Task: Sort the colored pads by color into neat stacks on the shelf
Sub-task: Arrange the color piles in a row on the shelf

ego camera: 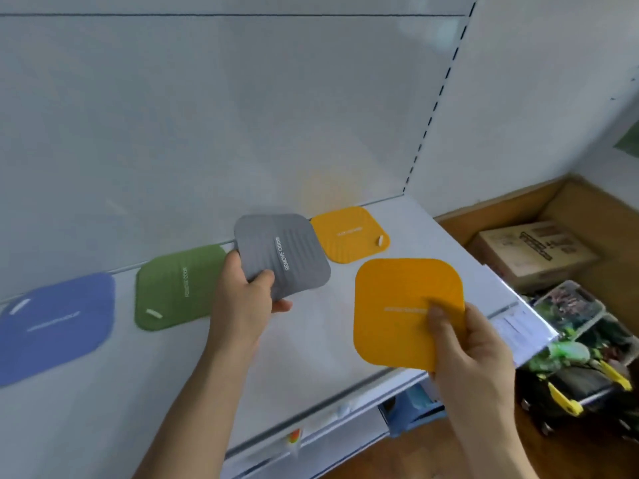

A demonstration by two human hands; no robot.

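My left hand (247, 292) grips a grey pad (281, 255) by its near left corner and holds it above the white shelf (311, 344). My right hand (463, 344) pinches a yellow pad (401, 305) at its near right corner, thumb on top, over the shelf's front right part. Another yellow pad (349, 233) lies flat at the back of the shelf, behind and between the two held pads. A green pad (179, 286) lies to the left of my left hand, and a blue pad (55, 323) lies at the far left.
The shelf's white back panel (242, 115) rises behind the pads, with a slotted upright (432, 112) at the right. Right of the shelf, lower down, sit a cardboard box (532, 250) and clear packages with dark contents (574, 316). A price rail (311, 433) runs along the front edge.
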